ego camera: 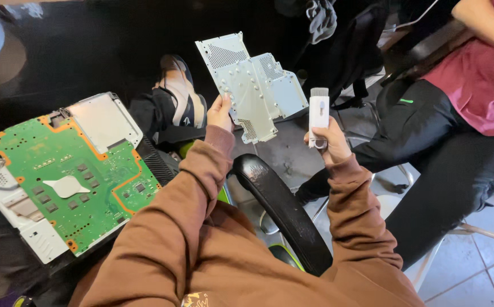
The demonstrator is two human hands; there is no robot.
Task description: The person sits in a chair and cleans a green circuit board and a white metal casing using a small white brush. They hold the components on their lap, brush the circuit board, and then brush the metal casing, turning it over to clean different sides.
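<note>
My left hand [219, 112] grips the lower edge of a thin, perforated metal shield plate [251, 85], pale grey and dimpled, held in the air with its long axis running up-left to down-right. My right hand [327, 139] is closed around a small white plastic brush tool [318, 111], upright, bristles up. The green circuit board [70, 176] lies on the dark tabletop [87, 51] to my left.

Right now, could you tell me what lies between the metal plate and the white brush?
Nothing: in the head view, a narrow bare gap separates the metal plate in the left hand from the white brush in the right hand.
</note>
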